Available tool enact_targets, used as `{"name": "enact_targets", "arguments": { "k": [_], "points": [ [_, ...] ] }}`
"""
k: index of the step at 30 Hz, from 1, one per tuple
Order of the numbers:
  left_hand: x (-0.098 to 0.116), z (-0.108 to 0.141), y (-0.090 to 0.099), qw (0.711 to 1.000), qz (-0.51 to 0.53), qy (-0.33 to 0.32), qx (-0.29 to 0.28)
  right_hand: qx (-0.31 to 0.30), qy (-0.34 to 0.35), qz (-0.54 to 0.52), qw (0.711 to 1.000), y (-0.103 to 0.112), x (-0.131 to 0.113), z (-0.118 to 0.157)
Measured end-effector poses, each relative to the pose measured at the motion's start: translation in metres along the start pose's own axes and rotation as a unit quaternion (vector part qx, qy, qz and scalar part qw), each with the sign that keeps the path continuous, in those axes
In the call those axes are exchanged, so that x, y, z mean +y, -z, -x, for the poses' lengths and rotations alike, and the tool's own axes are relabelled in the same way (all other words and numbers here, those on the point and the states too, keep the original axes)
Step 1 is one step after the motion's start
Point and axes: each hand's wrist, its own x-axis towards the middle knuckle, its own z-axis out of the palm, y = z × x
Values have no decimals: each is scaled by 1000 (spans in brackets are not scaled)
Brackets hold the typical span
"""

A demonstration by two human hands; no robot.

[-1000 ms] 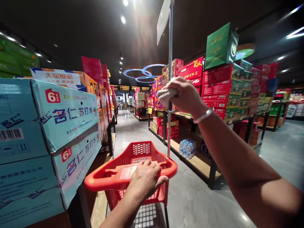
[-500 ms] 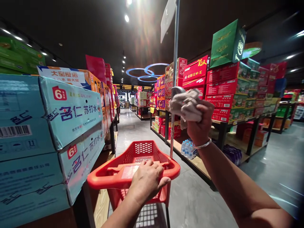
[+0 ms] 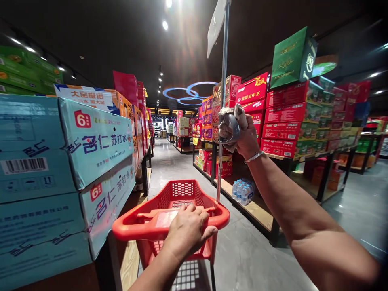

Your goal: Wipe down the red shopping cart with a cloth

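My left hand rests on the red handle of a plastic shopping cart, its fingers curled over the bar and the thumb out to the side. My right hand grips a crumpled, greyish-white cloth. The cloth is bunched around a grey curved fitting on the upright metal pole, which rises from the right side of the cart. A white sign plate is fixed near the top of that pole. Some of the cloth is hidden behind the fitting.
Stacked light-blue drink cartons stand close on the left. Along the right, a shelf carries red gift boxes and a green box, with wrapped water bottles on its lower board. A grey tiled aisle runs ahead.
My right hand has moved slightly left, bringing the cloth from in front of the grey fitting to around and behind it. My left hand stays on the cart handle.
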Motion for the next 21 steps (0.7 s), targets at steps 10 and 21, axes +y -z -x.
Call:
{"name": "enact_targets", "arguments": {
  "k": [10,21],
  "points": [
    [-5,2,-5,1000,-14,-6,14,-70,-135,63,986,11,-4,15],
    [-5,5,-3,1000,-13,-7,14,-76,-163,1,984,17,5,-30]
  ]
}}
